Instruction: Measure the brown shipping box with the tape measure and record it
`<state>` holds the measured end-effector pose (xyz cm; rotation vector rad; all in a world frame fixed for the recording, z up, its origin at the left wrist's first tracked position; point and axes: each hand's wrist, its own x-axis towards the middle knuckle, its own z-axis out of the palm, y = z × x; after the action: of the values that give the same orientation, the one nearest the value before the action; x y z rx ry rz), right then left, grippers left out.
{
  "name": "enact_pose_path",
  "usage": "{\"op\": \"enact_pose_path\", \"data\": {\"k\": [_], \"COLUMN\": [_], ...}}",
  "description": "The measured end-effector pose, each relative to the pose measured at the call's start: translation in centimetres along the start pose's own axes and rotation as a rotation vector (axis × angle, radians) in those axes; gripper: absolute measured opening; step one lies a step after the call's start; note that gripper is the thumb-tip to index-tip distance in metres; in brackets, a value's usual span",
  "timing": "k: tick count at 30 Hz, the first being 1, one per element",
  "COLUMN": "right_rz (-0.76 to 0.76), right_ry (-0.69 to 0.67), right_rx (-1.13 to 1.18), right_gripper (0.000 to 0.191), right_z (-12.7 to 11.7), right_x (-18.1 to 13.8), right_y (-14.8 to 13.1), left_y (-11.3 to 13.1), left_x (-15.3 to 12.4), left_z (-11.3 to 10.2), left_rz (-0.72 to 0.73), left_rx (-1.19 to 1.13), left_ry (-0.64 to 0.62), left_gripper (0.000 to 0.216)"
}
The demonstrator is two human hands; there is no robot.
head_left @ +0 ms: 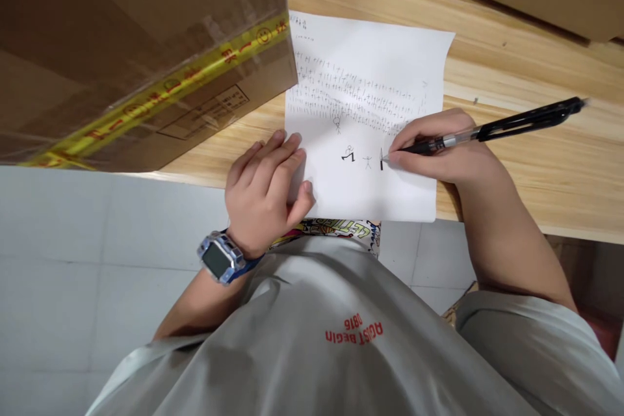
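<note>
Wooden table [511, 68] under paper [363, 130] | right hand [453, 159] pinches pen [511, 127] | left hand [266, 190], unclenched, rests at paper's left edge | advise: press paper flat, stroke lightly

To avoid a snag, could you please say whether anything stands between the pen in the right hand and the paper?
Nothing visible: the pen has its tip at the paper; the box is by its upper left edge.

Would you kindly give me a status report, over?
Right hand holding pen, tip at paper. Left hand at paper's lower left edge. Carton close by paper's upper left.
</note>
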<state>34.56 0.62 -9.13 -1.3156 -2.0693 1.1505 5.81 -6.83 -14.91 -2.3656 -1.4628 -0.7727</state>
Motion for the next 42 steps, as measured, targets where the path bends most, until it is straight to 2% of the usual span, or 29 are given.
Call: {"op": "enact_pose_path", "data": {"k": [5, 16, 25, 42], "right_rz": [-0.014, -0.04, -0.033, 0.01], "right_ry": [-0.016, -0.017, 0.035, 0.144], "right_rx": [-0.015, -0.013, -0.031, 0.0], "right_gripper": [0.009, 0.009, 0.009, 0.012], "right_z": [-0.08, 0.04, 0.19, 0.51], "right_x": [0.07, 0.11, -0.04, -0.16], "right_y": [0.24, 0.36, 0.33, -0.14], "left_y": [0.02, 0.18, 0.35, 0.46], "left_x": [-0.06, -0.37, 0.27, 0.44], "left_z": [0.03, 0.37, 0.01, 0.29], "left_rz": [0.002, -0.094, -0.029, -0.015], "left_rx": [-0.009, -0.158, -0.008, 0.003], "left_ry": [-0.009, -0.031, 0.01, 0.04], "left_gripper": [0.042, 0.049, 0.036, 0.035]}}
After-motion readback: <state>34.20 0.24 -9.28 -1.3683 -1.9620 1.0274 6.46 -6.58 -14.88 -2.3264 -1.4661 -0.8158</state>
